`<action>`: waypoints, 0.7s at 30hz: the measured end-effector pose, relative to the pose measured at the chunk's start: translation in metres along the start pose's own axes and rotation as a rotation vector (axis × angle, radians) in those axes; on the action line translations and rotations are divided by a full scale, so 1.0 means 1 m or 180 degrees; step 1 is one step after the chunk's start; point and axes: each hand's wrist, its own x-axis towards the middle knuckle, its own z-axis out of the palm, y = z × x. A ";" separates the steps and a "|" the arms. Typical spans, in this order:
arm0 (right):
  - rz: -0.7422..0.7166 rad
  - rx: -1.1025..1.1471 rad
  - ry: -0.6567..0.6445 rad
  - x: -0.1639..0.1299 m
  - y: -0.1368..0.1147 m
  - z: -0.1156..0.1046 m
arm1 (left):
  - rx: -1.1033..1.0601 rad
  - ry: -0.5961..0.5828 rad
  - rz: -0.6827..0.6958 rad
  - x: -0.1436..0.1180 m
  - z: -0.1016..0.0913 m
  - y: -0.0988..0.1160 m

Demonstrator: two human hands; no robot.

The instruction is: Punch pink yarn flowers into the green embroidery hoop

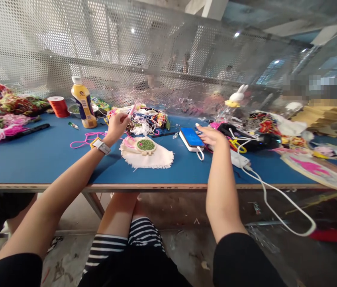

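My left hand (118,124), a watch on its wrist, is closed on a slim pink pen-like tool (133,108) that points up; its exact kind is unclear. Just below it on the blue table lies a small embroidery hoop (146,152) clamped on frayed white cloth (163,156), with green stitching and a bit of pink inside the ring. My right hand (212,135) has its fingers stretched out beside a phone (191,136) with a blue screen. The phone rests on a white power bank (187,146) with a short cable. Whether the fingertips touch the phone cannot be made out.
Tangled yarn (144,119) is heaped behind the hoop. At left stand an orange thread spool (58,107), a juice bottle (84,103) and more yarn (10,104). A white cable (265,191) hangs over the right table edge, near another hoop (318,169). Perforated metal (111,52) closes the back.
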 end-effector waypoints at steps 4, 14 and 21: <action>0.0027 0.0688 -0.0439 -0.012 0.020 -0.005 | 0.0069 0.0104 0.0122 -0.001 -0.003 0.003; 0.0292 0.1334 -0.0738 -0.012 0.032 -0.005 | -0.0015 0.0270 0.0165 -0.001 -0.009 0.007; 0.0315 0.1402 -0.0654 -0.014 0.031 -0.004 | -0.0108 0.0335 0.0208 0.001 -0.008 0.003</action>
